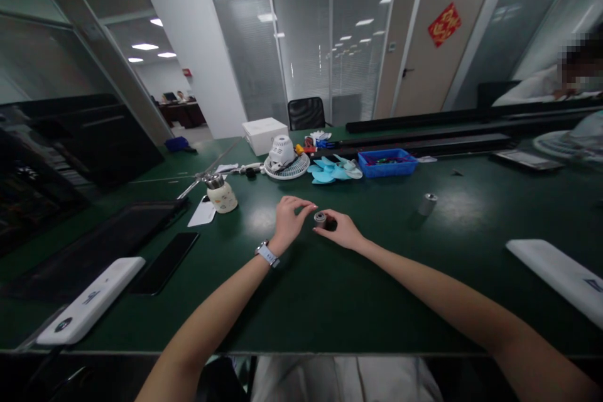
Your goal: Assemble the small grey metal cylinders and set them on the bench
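- Right hand (345,230): reaches in from the right and pinches a small grey cylinder (320,220) between thumb and forefinger. The other fingers are folded behind. The grip looks light, probably just enough to keep the round part from rolling.
- Cylinder: sits on the green table (330,301) between the two hands, near the middle of the view. Its pale end face is turned up and towards the camera.
- Left hand (289,217): curled, with fingertips bunched and pointing down at the table just left of the cylinder. Whether the tips touch the cylinder, or hold anything, cannot be told. The wrist carries a watch (267,254).
- Both forearms rest low over the table, which likely steadies the fingers for fine handling.
- Second cylinder (428,204): stands upright and alone to the right, well apart from the hands.
- Far row, beyond the hands: a white fan grille (286,162) with its hub on top, light-blue blades (333,171) lying loose beside it, and a blue tray (387,162) of small parts (contents too small to name). A white box (264,134) is behind the grille.
- Left side: a cream jar (221,195) with a metal lid, a white card (202,213) just beside it, and a dark phone (164,262) lying flat nearer the camera.
- Upper right: another person sits at the far edge, clear of these hands.
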Motion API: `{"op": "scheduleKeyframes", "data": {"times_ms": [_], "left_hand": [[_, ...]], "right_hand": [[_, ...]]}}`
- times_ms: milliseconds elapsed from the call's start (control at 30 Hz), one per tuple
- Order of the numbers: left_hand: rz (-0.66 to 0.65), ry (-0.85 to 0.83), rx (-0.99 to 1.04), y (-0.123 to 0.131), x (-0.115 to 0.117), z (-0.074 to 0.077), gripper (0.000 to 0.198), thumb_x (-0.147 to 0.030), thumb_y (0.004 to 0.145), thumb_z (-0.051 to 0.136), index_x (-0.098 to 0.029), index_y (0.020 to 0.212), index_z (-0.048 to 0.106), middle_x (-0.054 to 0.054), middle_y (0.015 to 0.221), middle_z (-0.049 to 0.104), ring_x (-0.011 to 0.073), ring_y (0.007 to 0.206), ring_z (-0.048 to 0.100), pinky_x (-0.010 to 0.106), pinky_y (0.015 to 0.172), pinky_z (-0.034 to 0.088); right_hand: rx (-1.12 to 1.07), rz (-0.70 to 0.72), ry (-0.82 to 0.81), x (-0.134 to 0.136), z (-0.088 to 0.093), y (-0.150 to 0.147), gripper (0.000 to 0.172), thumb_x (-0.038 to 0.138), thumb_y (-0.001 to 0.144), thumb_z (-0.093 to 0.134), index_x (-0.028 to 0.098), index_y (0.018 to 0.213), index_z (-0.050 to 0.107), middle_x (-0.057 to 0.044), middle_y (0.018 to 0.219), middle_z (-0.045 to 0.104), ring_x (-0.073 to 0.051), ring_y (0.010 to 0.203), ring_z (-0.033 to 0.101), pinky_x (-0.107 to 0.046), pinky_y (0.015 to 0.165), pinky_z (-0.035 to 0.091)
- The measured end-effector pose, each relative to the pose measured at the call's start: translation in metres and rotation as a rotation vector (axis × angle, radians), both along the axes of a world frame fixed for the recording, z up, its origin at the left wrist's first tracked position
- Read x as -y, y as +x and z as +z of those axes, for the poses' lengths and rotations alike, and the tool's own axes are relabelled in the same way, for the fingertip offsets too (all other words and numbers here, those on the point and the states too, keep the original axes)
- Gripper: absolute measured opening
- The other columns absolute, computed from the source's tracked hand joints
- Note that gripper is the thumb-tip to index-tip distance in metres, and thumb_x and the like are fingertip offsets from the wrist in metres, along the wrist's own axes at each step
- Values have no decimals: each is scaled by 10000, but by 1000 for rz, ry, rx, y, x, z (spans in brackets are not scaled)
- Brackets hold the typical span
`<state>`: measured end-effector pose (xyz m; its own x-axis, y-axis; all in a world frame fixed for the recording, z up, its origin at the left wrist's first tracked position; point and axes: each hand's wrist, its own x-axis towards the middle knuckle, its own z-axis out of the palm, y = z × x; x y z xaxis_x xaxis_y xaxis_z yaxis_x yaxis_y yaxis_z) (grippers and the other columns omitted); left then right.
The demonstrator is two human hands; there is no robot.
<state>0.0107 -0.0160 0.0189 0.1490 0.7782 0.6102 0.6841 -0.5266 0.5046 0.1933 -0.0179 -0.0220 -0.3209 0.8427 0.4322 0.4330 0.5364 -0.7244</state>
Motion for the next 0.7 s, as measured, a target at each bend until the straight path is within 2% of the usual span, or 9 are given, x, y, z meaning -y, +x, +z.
{"op": "scheduleKeyframes", "data": {"times_ms": [200, 333, 500, 600, 700], "left_hand": [[36, -109, -90, -47, -8, -27, 218, -453, 800, 616, -278, 808, 746, 30, 836, 717, 216, 868, 580, 384, 831, 430], [43, -206, -151, -55, -10, -41, 242, -477, 786, 614, -280, 815, 752, 32, 847, 722, 219, 866, 600, 392, 847, 423], [18, -224, -88, -53, -9, -40, 304, -469, 836, 537, -266, 916, 748, 41, 919, 729, 216, 886, 621, 368, 848, 439], [94, -249, 33, -54, -7, -38, 387, -453, 889, 431, -235, 1023, 720, 51, 968, 727, 211, 862, 639, 340, 787, 467], [165, -284, 113, -54, -6, -37, 428, -463, 902, 382, -222, 1037, 709, 44, 907, 728, 207, 799, 649, 313, 708, 475]], "right_hand": [[-4, 1, -2, 1, 0, 0, 359, 409, 720, 693, 234, 1029, 634, -19, 974, 680, -170, 874, 633, -322, 797, 497], [13, -6, -9, 3, 3, -1, 369, 421, 725, 689, 241, 1041, 627, -22, 978, 677, -174, 875, 633, -337, 798, 504], [18, -50, -8, 7, 5, 1, 351, 422, 745, 674, 239, 1040, 625, -30, 1001, 668, -177, 896, 626, -348, 818, 506], [-11, -188, 0, 7, 0, 16, 331, 426, 771, 644, 227, 1034, 617, -49, 1010, 660, -190, 901, 622, -375, 821, 506], [3, -279, -11, 4, -5, 36, 330, 443, 781, 623, 230, 1031, 601, -63, 1001, 655, -208, 893, 622, -408, 817, 506]]}}
